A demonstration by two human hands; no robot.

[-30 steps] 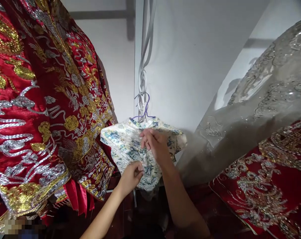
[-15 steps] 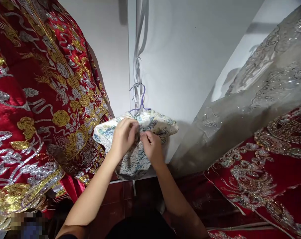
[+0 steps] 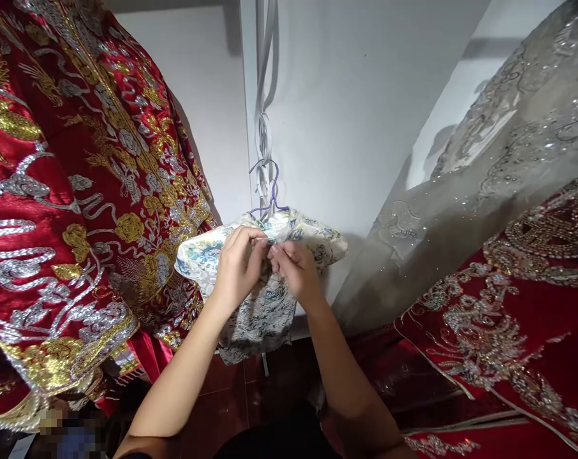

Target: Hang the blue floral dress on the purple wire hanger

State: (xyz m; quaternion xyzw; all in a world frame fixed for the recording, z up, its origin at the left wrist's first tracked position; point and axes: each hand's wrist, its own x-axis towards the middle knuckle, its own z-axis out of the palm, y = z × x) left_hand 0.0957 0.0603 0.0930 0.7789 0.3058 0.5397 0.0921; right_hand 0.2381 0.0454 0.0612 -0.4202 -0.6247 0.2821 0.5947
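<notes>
A small white garment with a blue floral print [image 3: 263, 306] hangs on a purple wire hanger [image 3: 271, 191] from white straps at the wall corner. Both my hands meet at its collar front. My left hand [image 3: 238, 268] is closed, its fingers pinching the fabric near the neck. My right hand [image 3: 293, 271] is closed too, thumb and fingers pinching the same spot of the garment from the right. What lies between the fingertips is too small to make out.
A red robe with gold and silver embroidery [image 3: 69, 204] hangs close on the left. A grey sequined gown [image 3: 499, 185] and another red beaded garment [image 3: 509, 319] hang on the right. White walls [image 3: 365, 115] stand behind; dark red floor tiles [image 3: 231, 401] lie below.
My left hand has risen from the garment's lower part to its collar, meeting my right hand there. The view has shifted slightly downward.
</notes>
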